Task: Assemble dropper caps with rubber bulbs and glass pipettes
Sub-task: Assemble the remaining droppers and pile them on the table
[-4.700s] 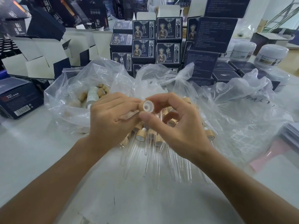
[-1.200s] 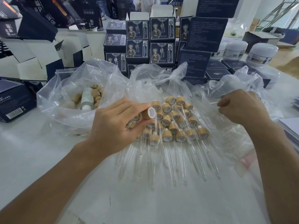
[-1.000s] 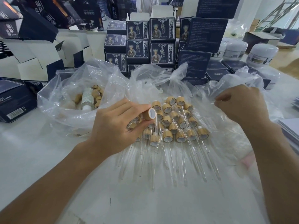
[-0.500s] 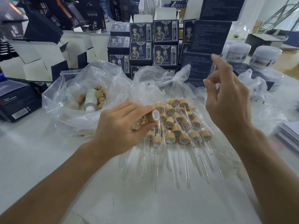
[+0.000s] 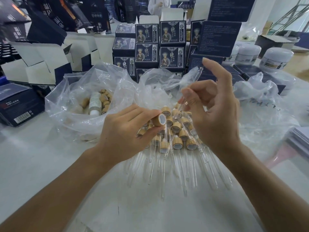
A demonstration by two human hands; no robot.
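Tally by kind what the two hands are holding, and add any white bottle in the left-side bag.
Cap: 1, gripped by the left hand
Pipette: 1, pinched by the right hand
White bottle: 1, lying in the bag
Total: 3

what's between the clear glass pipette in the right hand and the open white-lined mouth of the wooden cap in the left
Nothing visible. The clear glass pipette, pinched by the right hand, hangs above and right of the wooden cap held by the left hand; only open air separates them.
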